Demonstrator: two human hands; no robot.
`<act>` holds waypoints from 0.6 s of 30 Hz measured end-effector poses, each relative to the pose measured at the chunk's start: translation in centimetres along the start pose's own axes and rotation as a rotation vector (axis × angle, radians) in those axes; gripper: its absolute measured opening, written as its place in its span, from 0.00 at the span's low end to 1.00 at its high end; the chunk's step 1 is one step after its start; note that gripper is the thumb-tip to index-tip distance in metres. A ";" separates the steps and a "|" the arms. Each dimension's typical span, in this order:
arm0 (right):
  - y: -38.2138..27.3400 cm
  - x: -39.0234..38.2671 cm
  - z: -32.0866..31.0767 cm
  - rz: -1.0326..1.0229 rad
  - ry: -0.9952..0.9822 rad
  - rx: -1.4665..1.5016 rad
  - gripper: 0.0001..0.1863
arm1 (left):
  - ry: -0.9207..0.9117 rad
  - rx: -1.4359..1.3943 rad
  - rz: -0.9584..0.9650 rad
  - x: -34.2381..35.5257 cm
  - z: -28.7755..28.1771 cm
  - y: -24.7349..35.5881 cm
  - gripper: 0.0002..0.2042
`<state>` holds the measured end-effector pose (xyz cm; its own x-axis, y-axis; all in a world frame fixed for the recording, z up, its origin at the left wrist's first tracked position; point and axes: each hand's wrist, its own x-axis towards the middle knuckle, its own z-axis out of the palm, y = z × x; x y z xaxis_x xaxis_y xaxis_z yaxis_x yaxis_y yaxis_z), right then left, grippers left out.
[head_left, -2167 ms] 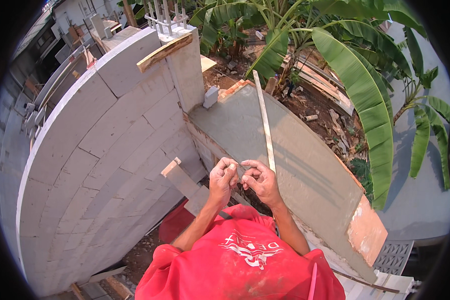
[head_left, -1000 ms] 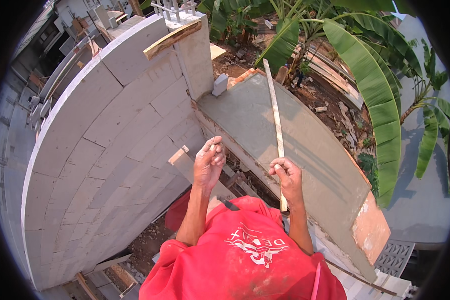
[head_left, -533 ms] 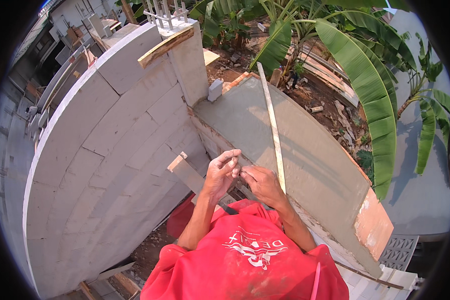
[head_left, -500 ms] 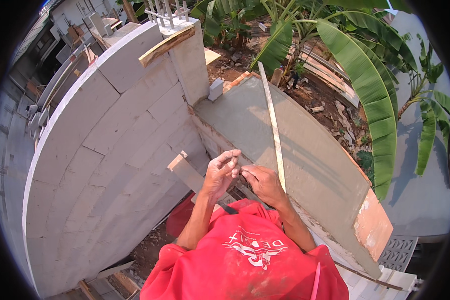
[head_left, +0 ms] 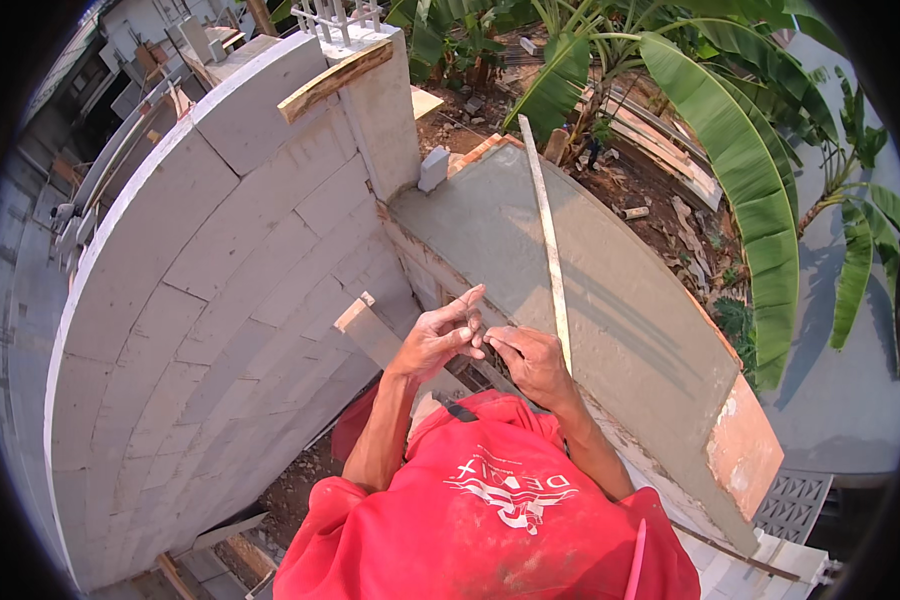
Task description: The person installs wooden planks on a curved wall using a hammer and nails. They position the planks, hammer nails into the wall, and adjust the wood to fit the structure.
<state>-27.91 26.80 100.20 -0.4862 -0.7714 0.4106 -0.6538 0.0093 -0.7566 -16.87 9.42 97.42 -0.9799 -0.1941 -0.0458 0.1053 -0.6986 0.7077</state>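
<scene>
Both my hands are held together in front of my red shirt, above the near edge of a grey cement-covered slab. The fingers of my left hand are apart, the index finger stretched out and the others loosely bent. My right hand is closed in a pinch right beside the left fingertips. Anything between its thumb and finger is too small to make out. A long straight batten lies across the slab beyond my right hand. Just left of my left wrist, a wooden board sticks up.
A tall wall of pale blocks rises on the left, with a short plank fixed near its concrete column. A small block stands at the slab's far corner. Banana leaves hang over the right side.
My left index finger has straightened and the left fingers have spread a little. The right hand keeps its pinch nearby. The view has shifted slightly.
</scene>
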 end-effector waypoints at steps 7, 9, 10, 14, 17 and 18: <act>0.2 -0.6 -0.9 0.000 -0.102 -0.090 0.07 | -0.056 0.129 -0.146 1.2 -0.4 -0.5 0.40; 0.0 -0.7 -0.8 -0.003 -0.101 -0.068 0.07 | -0.079 0.218 -0.179 1.4 -0.4 -0.4 0.38; 0.0 -0.8 -0.7 -0.001 -0.077 -0.047 0.07 | -0.085 0.269 -0.208 1.5 -0.3 -0.4 0.36; -0.1 -0.8 -0.5 0.169 -0.008 0.034 0.09 | -0.073 0.239 -0.141 1.7 -0.2 -0.9 0.29; 0.2 -0.5 -0.9 0.215 0.090 0.108 0.10 | -0.052 0.222 -0.116 1.4 0.0 -2.2 0.26; 0.4 -0.5 -1.2 0.252 0.103 0.122 0.10 | -0.065 0.275 -0.125 1.1 0.1 -2.7 0.25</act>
<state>-28.62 27.90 100.32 -0.6848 -0.6856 0.2469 -0.4338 0.1112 -0.8941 -18.26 11.19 95.50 -0.9920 -0.0680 -0.1059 -0.0579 -0.5003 0.8639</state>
